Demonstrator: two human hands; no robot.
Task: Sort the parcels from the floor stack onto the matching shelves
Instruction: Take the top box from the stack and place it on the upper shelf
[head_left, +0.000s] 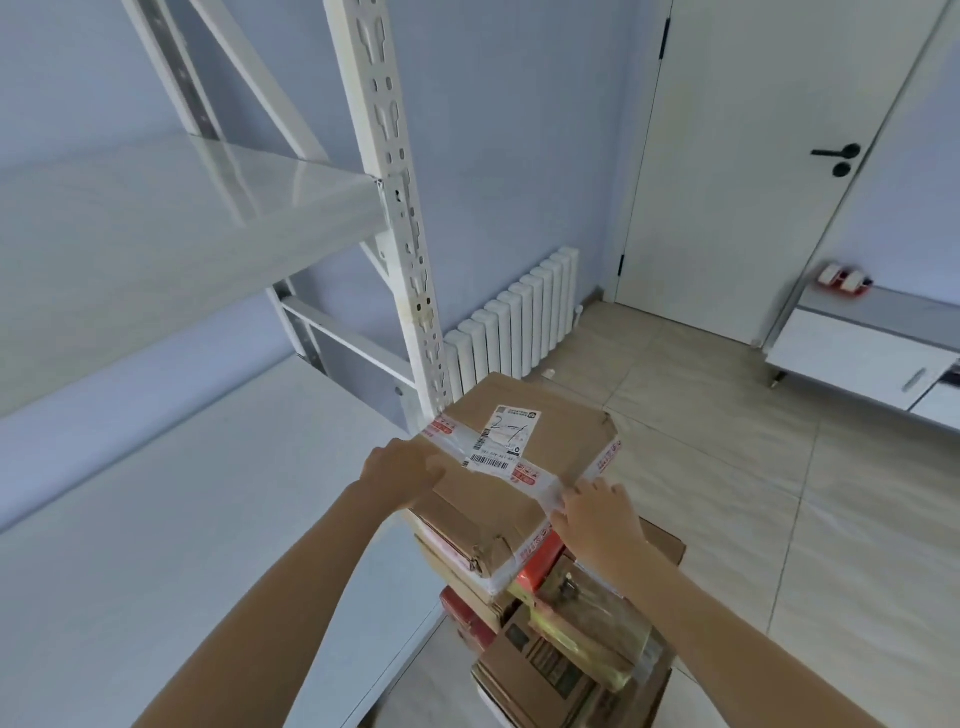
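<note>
Top parcel (519, 457) sitting on the floor stack (545, 613), just right of the white shelving upright (400, 218). Flat brown carton, red-and-white tape crossing it, shipping label (504, 439) face up with a handwritten mark. Left hand (402, 470) clamped on the near-left edge, fingers curled over the top face. Right hand (597, 512) clamped on the near-right corner over the tape, fingers bent across the edge. Both hands holding the same carton; not clear whether it is lifted or resting on the parcels beneath.

Lower shelf (130, 519) near and left, upper shelf (156, 234) above it, both bare where visible. Radiator (519, 322) against the far wall, door (753, 156) far right, low cabinet (857, 364) at the right edge.

Likely step: taking the top parcel off to read the label and pick a shelf.

Risks from here:
- Stack looks uneven, with red boxes (540, 564) and a plastic-wrapped parcel (587, 618) jutting at odd angles; dragging the top carton sideways rather than lifting straight could topple it.
- Near corner of the carton crumpled and tape glossy; grip on tape alone could slip.
- Far-left corner very close to the upright; swinging left too early could catch it.
- Handwritten mark too small to read reliably; misreading could send it to the wrong shelf.
</note>
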